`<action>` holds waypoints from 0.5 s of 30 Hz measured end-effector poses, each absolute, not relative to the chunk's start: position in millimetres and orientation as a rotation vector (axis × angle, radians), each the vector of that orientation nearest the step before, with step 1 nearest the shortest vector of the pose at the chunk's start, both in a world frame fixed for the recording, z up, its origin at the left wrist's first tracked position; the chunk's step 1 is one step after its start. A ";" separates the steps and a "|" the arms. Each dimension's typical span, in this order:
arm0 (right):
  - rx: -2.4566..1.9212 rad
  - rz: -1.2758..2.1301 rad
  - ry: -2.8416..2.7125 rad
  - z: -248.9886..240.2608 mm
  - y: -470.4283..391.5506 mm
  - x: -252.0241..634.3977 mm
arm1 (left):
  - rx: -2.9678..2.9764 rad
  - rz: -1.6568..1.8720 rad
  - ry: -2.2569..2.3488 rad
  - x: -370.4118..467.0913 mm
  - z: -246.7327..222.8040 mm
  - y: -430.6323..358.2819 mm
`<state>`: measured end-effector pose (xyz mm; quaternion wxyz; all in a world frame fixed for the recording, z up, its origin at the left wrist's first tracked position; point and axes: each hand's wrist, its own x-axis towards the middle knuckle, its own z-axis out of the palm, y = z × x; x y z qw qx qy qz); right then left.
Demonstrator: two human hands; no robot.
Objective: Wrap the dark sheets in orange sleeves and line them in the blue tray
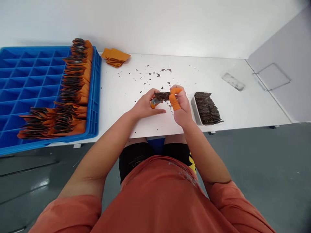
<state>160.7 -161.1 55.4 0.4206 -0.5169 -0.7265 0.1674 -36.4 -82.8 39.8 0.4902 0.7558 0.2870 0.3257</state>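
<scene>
In front of me, over the white table (143,124), a dark brown, flaky flat piece (162,96) spans the gap between my hands. My right hand (181,108) pinches its right end between thumb and forefinger, both covered by orange finger cots. My left hand (147,105) is curled round a small grey-and-orange thing (155,103), which looks like a packet's mouth. The brown piece's left end meets the left fingertips; the fingers partly hide the contact. The left thumb points right, below the piece.
A blue divided crate (94,106) at left holds rows of orange packets (84,92) with dark contents. More orange packets (115,57) lie stacked behind it. At right, a white tray (196,110) holds dark flat pieces (206,108). Crumbs, a clear strip (233,81) and a wire handle (274,76) also show.
</scene>
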 end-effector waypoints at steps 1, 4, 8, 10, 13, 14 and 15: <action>-1.293 0.438 -1.773 54.7 -160.6 162.3 | 1.823 0.797 0.678 -36.3 40.4 -83.3; -1.278 0.430 -1.773 62.8 -162.3 169.1 | 1.783 0.792 0.661 -37.4 44.2 -85.0; -1.204 0.454 -1.910 80.5 -164.9 181.9 | 1.763 0.755 0.682 -38.9 48.6 -86.1; -1.184 0.519 -1.975 85.5 -165.0 187.4 | 1.747 0.700 0.641 -38.2 50.0 -86.9; -1.134 0.622 -2.080 86.2 -163.9 191.5 | 1.717 0.584 0.529 -36.0 51.5 -88.4; -1.126 0.645 -2.111 85.3 -163.5 191.6 | 1.717 0.563 0.505 -35.4 51.6 -88.7; -1.136 0.653 -2.135 84.3 -163.2 191.1 | 1.723 0.550 0.488 -35.0 51.3 -88.6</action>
